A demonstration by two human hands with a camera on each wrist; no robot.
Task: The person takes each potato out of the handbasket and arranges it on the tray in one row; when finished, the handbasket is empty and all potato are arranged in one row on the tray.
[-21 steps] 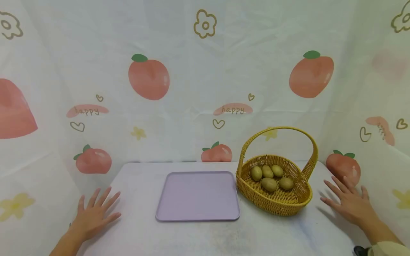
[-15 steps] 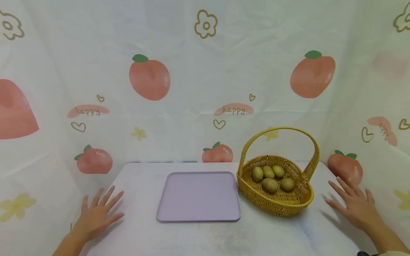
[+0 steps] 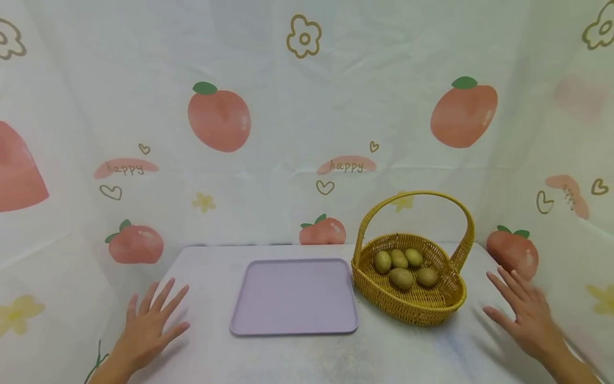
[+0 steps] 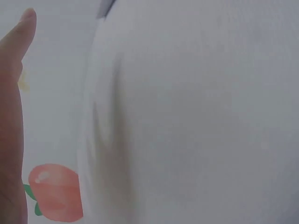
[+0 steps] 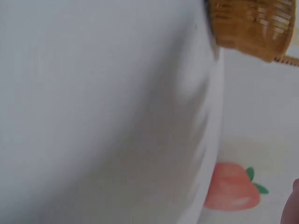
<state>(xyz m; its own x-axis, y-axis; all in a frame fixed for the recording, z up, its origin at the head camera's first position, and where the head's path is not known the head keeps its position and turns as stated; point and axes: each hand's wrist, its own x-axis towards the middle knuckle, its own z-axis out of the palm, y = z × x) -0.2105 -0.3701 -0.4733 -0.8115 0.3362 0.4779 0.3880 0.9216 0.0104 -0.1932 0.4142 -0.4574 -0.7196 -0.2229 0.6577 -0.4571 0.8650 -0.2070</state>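
Note:
My left hand (image 3: 145, 332) hovers over the left edge of the table, its fingers spread and holding nothing. On the opposite side my right hand (image 3: 527, 316) is held out with straight fingers, also bare. A flat lavender tray (image 3: 295, 298) lies between them, nearer the left hand, with nothing on it. To its right stands a woven wicker basket (image 3: 400, 308) with a tall arched handle. Several oval olive-brown kiwi-like fruits (image 3: 402, 278) lie inside it. The right hand is nearest to this basket, with a gap between. In the right wrist view the basket (image 5: 252, 23) shows at the top.
A white table (image 3: 288, 362) bears the tray and the basket. Behind it and at both sides hangs a white curtain (image 3: 268, 202) printed with peaches, hearts and flowers. A thin green cord or stem (image 3: 98, 358) shows beside the left wrist.
Both hands have shifted slightly; the left has come a little inward to the right. The whole head view has slid slightly. The tray, basket and fruits stay put.

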